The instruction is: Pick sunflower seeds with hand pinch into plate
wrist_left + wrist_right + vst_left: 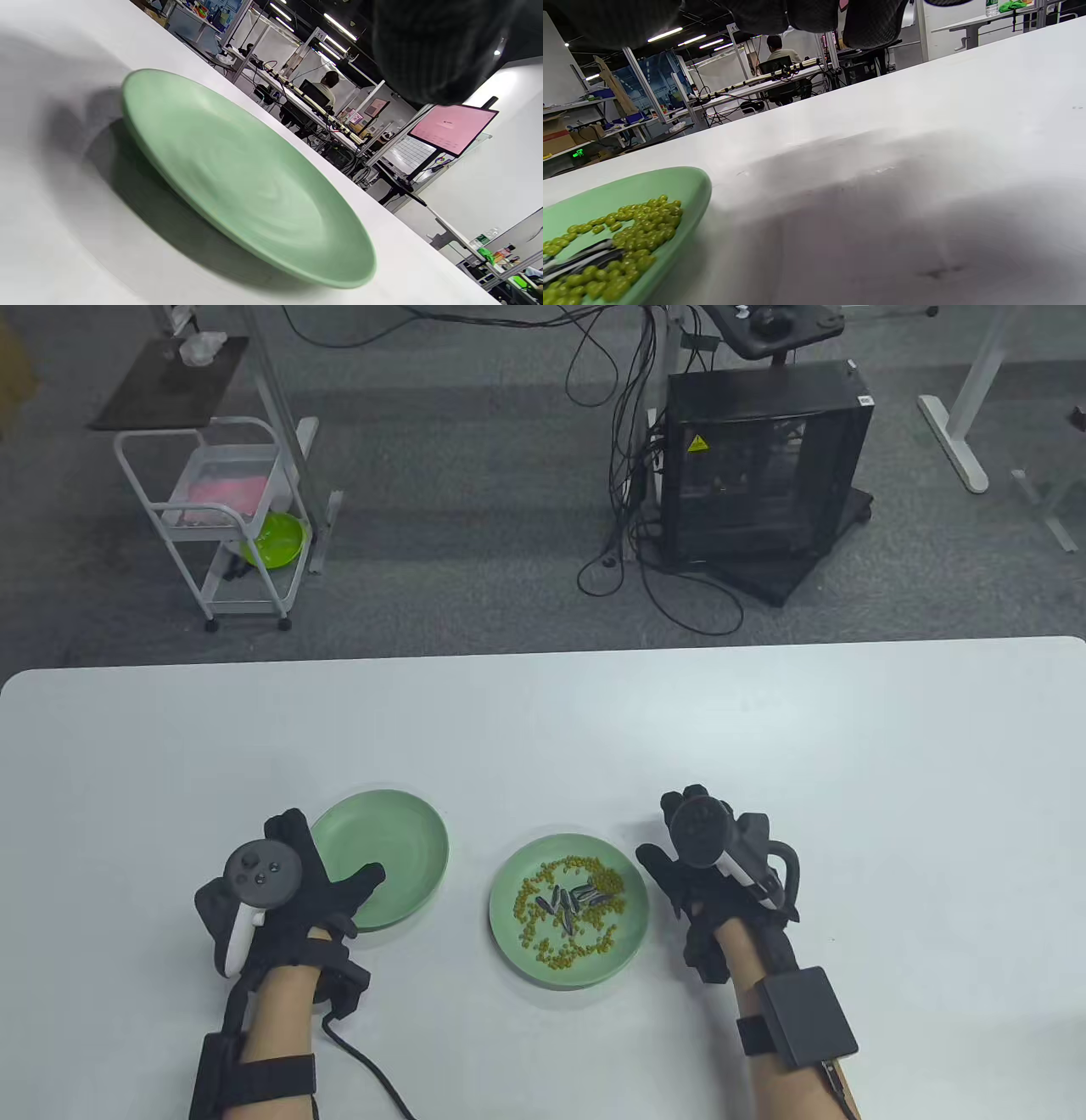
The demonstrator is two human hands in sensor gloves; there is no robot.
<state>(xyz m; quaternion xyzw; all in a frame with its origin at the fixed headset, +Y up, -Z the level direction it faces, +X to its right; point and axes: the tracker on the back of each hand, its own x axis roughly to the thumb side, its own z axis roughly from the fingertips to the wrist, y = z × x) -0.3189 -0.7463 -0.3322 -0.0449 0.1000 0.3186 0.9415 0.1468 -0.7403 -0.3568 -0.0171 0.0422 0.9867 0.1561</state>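
An empty green plate (399,836) lies left of centre; it also fills the left wrist view (237,178). A second green plate (509,937) holds several dark striped sunflower seeds (573,898) among yellow-green beans (585,950). Its rim (691,186), the seeds (581,259) and the beans show at the right wrist view's bottom left. My left hand (316,872) rests open beside the empty plate, with its thumb over the plate's near-left rim. My right hand (670,848) rests open on the table just right of the seed plate, holding nothing. Its fingertips (814,15) hang at that view's top.
The white table (848,780) stretches to both sides and behind the plates. A black cable (373,1069) runs from my left wrist toward the table's near edge. Beyond the far edge are a white cart (212,517) and a black computer case (764,466).
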